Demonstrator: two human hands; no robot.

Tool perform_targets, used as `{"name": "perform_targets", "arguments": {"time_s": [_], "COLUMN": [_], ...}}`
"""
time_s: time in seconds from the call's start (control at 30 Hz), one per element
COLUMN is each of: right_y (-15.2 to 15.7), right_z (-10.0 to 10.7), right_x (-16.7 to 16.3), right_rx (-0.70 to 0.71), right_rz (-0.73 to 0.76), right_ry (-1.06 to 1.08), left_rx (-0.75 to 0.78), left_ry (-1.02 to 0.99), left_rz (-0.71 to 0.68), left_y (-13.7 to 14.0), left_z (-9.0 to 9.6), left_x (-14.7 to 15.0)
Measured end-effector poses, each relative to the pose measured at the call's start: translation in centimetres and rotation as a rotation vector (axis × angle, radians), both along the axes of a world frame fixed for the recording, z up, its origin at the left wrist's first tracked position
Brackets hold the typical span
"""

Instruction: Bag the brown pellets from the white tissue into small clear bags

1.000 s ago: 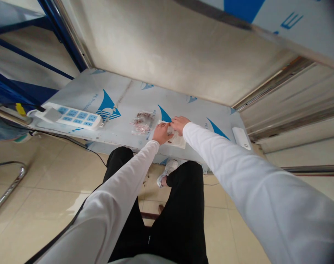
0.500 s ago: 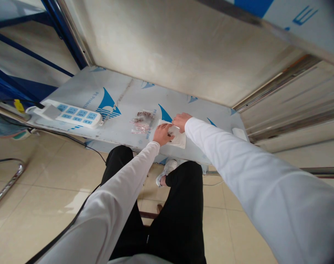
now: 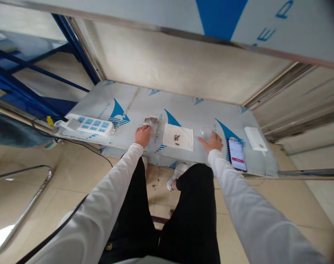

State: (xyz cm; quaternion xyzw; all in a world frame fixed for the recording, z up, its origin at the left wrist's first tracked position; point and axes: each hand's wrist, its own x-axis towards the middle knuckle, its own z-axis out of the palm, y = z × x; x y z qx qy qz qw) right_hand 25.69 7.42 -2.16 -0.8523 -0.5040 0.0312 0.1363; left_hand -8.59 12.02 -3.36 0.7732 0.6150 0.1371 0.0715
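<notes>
A white napkin (image 3: 186, 139) lies flat on the film-covered shelf between my hands, with several small dark brown pieces (image 3: 177, 139) on it. My left hand (image 3: 142, 135) is at the near left edge of a clear plastic bag (image 3: 155, 124) holding brownish contents. Its fingers are curled down onto the bag and hide part of it. To the right of the napkin, my right hand (image 3: 213, 143) has thumb and fingers around the near side of a clear, rounded, see-through container (image 3: 205, 131). What the container holds, if anything, cannot be made out.
A white power strip (image 3: 97, 125) with a plug in it lies at the left, its black cable along the front edge. Right of my right hand are a lit phone (image 3: 237, 154) and a white box-like device (image 3: 255, 138). An upper shelf (image 3: 167, 16) overhangs the back.
Both hands have left the napkin, my left going left to the bag and my right going right to the clear container. The brown pieces are uncovered. The view has shifted, bringing the phone into sight.
</notes>
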Motion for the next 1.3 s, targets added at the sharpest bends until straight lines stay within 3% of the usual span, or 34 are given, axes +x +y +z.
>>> {"name": "perform_targets", "arguments": {"time_s": [0.23,0.4,0.47,0.57,0.7,0.8,0.9,1.0,1.1,1.2,1.3], "right_y": [-3.4,-4.8,-4.4,-2.9,-0.7,-0.1,-0.5,-1.1,-1.8,-2.4,-2.9], "right_z": [-0.9,0.0,1.1,2.9,4.1,4.0,3.9,3.9,3.8,3.5,3.3], "right_x": [-4.2,-7.8,-9.7,-13.0,-16.2,-16.4,-15.4,-14.4,-13.7,-13.3,-13.1], "right_rx": [0.372,0.549,0.602,0.573,0.451,0.446,0.463,0.396,0.354,0.381,0.418], "right_rz": [0.064,0.160,0.236,0.379,0.428,0.401,0.378,0.475,0.542,0.561,0.479], "right_ry": [0.069,0.177,0.312,0.650,0.899,0.847,0.651,0.407,0.294,0.384,0.616], "left_rx": [0.038,0.129,0.184,0.216,0.051,0.001,-0.033,-0.166,-0.256,-0.355,-0.459], "left_ry": [0.020,-0.037,-0.076,-0.242,-0.748,-0.865,-0.967,-1.096,-1.150,-1.215,-1.273], "left_rz": [-0.066,0.000,0.061,0.130,0.201,0.238,0.239,0.160,0.148,0.131,0.101], "left_y": [1.0,0.7,0.3,-0.7,-2.2,-3.1,-3.6,-3.6,-3.2,-2.9,-2.9], "left_z": [-0.1,1.7,2.9,4.3,4.8,4.5,4.2,4.2,4.3,4.3,4.5], "left_x": [-1.7,-2.2,-1.5,0.7,4.4,6.5,7.9,8.8,9.1,9.1,9.0]}}
